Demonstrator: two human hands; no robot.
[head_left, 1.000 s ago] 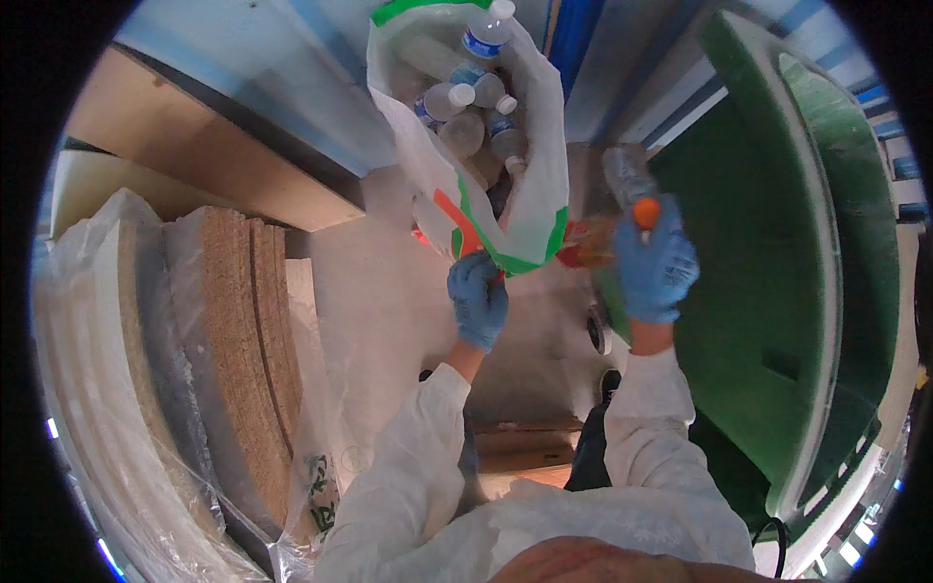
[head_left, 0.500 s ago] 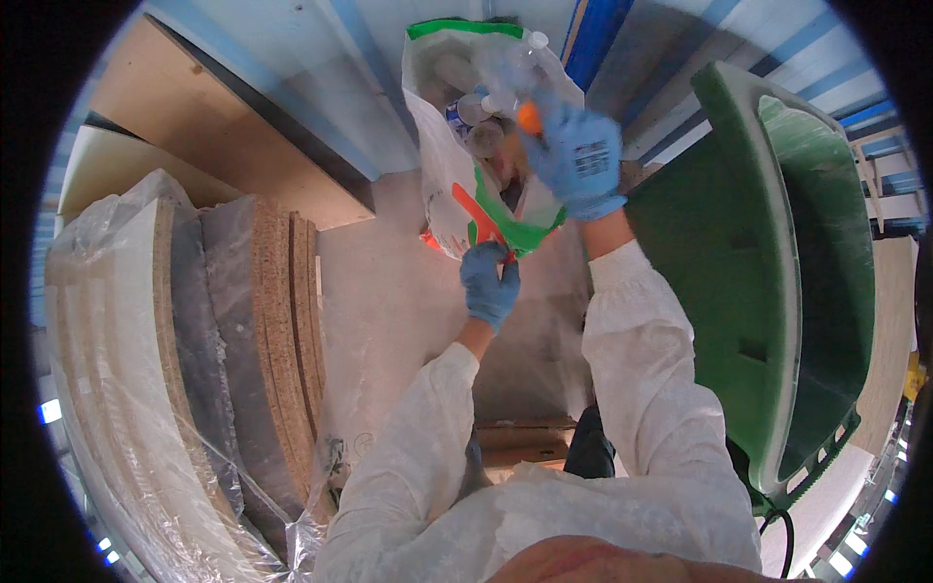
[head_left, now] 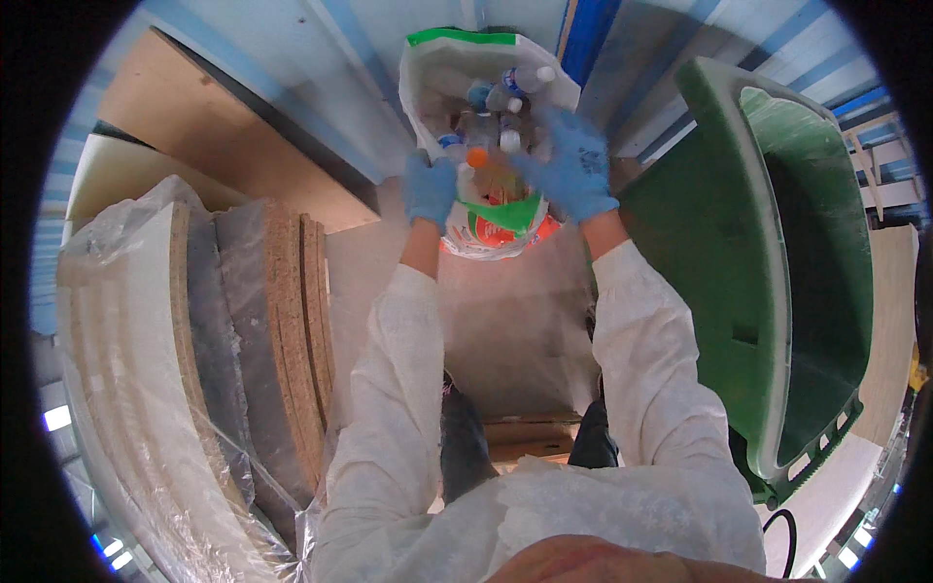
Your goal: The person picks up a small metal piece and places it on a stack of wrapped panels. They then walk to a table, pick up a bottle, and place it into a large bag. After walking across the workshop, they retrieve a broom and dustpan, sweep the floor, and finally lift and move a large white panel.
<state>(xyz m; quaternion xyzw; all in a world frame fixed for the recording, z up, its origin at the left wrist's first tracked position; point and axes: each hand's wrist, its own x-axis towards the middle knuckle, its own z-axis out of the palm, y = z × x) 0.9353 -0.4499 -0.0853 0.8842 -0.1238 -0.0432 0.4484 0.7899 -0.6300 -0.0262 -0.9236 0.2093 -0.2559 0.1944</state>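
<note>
A white, green and orange plastic bag (head_left: 428,92) stands open in front of me, filled with several clear plastic bottles. One bottle with a white cap (head_left: 525,80) lies near its far side, and an orange cap (head_left: 476,155) shows nearer to me. My left hand (head_left: 430,188), in a blue glove, is closed on the bag's near left rim. My right hand (head_left: 580,167), gloved alike, is at the right rim with its fingers reaching over the opening. Motion smears those fingers, so their grip cannot be made out.
On the left, plastic-wrapped chipboard panels (head_left: 292,330) stand beside a leaning brown board (head_left: 224,126). A large green wheeled bin (head_left: 700,282) lies tipped on the right. Behind the bag rises a pale corrugated wall (head_left: 321,87).
My left hand has moved from the bag's near edge up to its left rim. My right hand has come down and no longer shows the orange-capped item. The bag's near edge has shifted.
</note>
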